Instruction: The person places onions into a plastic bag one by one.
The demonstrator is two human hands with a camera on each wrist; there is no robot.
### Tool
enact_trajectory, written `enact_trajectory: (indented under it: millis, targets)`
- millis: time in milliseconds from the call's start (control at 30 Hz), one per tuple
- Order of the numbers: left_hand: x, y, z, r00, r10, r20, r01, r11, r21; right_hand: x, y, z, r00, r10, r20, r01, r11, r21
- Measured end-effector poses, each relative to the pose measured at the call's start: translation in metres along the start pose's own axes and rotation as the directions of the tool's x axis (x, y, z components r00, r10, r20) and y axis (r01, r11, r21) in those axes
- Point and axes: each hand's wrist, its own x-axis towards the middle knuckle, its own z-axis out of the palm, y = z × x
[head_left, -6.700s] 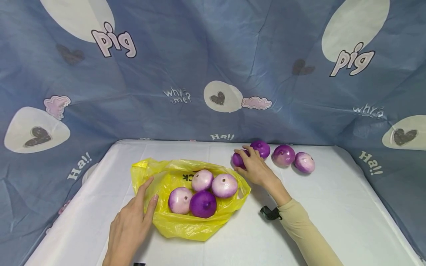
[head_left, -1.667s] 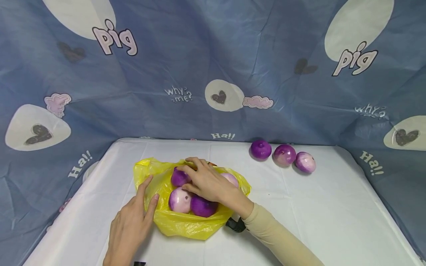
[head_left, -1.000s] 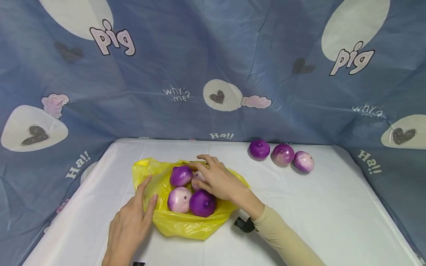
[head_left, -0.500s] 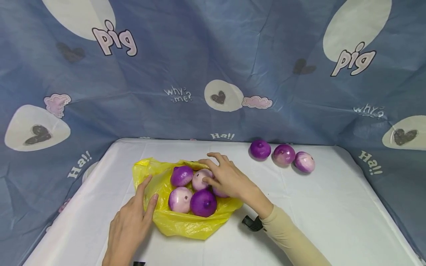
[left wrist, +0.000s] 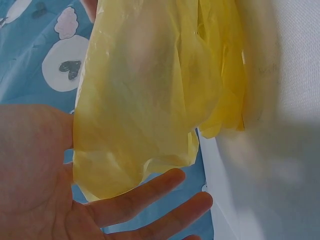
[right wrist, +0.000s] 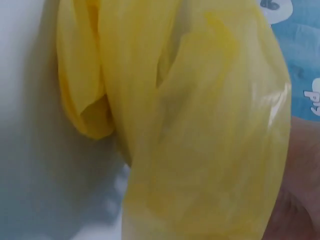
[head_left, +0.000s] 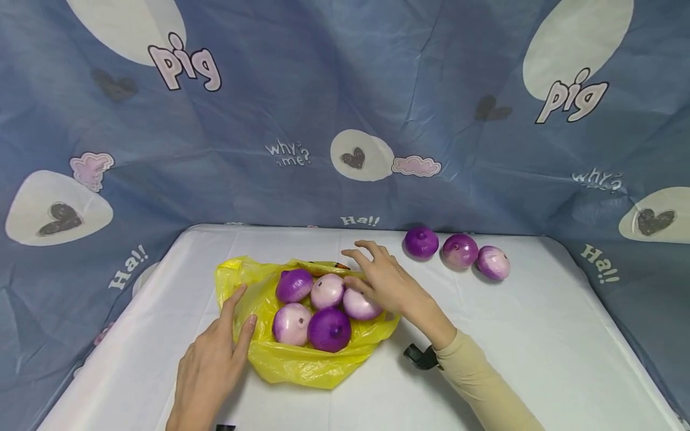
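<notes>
A yellow plastic bag [head_left: 309, 365] lies with its mouth spread on the white table, holding several purple onions [head_left: 330, 329]. At the bag's left edge rests my left hand [head_left: 210, 353], index finger and thumb over the rim. The left wrist view shows this hand's fingers [left wrist: 145, 200] extended beside the thin film. My right hand [head_left: 388, 278] is over the bag's right side, fingers spread and lightly bent, holding nothing. Beneath its thumb is a pale onion [head_left: 361, 304]; whether they touch I cannot tell. Yellow film [right wrist: 210, 125] covers much of the right wrist view.
Three more onions stand in a row at the table's back right: a dark purple one [head_left: 421, 242], a mottled one [head_left: 460, 251] and a paler one [head_left: 493, 263]. A blue printed cloth [head_left: 345, 120] rises behind the white table [head_left: 539, 347].
An onion near the right hand earlier now sits at the bag's back left. The right hand has left it and drawn back rightward, uncovering the pale onions. The left hand stays put.
</notes>
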Motion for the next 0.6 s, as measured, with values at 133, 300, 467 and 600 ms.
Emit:
enact_trajectory:
  millis: [133, 300, 467, 600]
  targets:
    - [-0.001, -0.001, 0.0, 1.0, 0.001, -0.004, -0.001, 1.0, -0.002, -0.001, 0.008, 0.001, 1.0, 0.005, -0.02, -0.006, 0.999, -0.032]
    - [0.0, -0.001, 0.0, 1.0, 0.009, -0.017, -0.009, 1.0, -0.003, -0.002, 0.019, -0.001, 0.999, 0.002, -0.053, -0.005, 0.999, -0.054]
    - [0.0, -0.001, -0.001, 1.0, 0.005, -0.012, -0.005, 1.0, 0.0, -0.005, 0.029, -0.003, 0.998, 0.041, -0.056, -0.043, 0.998, -0.035]
    - [0.0, -0.001, -0.001, 1.0, 0.005, -0.011, -0.005, 1.0, 0.001, -0.007, 0.036, -0.003, 0.995, 0.083, -0.047, -0.085, 0.995, -0.046]
